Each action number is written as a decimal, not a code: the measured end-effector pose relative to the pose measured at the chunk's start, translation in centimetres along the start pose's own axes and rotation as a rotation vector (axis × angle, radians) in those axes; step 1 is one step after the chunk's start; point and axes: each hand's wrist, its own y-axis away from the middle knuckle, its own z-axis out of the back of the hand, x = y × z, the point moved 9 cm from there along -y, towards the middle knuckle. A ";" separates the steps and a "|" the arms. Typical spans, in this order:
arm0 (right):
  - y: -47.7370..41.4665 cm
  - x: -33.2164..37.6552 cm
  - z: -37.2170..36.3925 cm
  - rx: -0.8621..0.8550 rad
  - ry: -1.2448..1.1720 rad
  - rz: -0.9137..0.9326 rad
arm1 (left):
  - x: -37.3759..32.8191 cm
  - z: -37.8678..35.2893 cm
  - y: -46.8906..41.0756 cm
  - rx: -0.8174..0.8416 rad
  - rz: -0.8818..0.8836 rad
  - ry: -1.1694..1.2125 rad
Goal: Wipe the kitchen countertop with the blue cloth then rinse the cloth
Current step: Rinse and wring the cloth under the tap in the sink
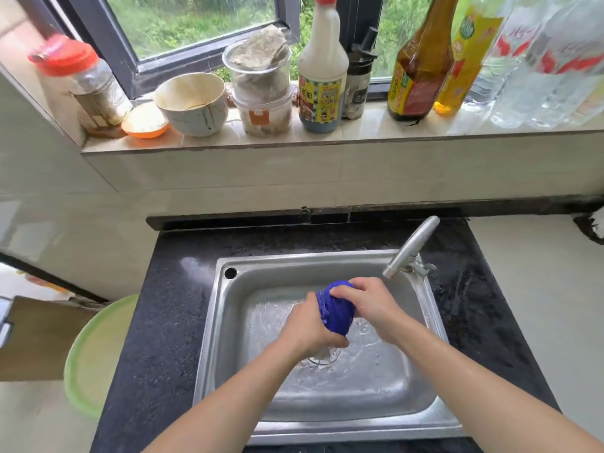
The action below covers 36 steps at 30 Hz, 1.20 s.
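Observation:
The blue cloth (336,308) is bunched into a wet wad over the steel sink (222,322). My left hand (310,325) grips its lower part from the left, and my right hand (369,302) grips its upper part from the right. Both hands hold it above the drain, where water lies on the sink floor. The metal tap (410,248) points down toward the cloth from the back right. Dark speckled countertop (163,305) surrounds the sink.
The window sill above holds a red-lidded jar (81,80), a white bowl (192,103), stacked plastic tubs (261,89), sauce bottles (322,73) and clear water bottles (549,60). A green basin (94,354) stands left of the counter.

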 end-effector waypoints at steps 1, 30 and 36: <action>-0.2 0.1 -0.2 -0.021 0.015 -0.010 | 0.1 -0.1 0.0 -0.034 -0.011 -0.025; -2.6 3.4 -3.2 0.106 -0.613 -0.027 | -1.1 -2.1 2.6 0.478 0.231 1.300; -3.3 3.9 -3.3 0.041 -0.357 0.024 | -2.5 -0.3 2.4 0.350 -0.017 0.460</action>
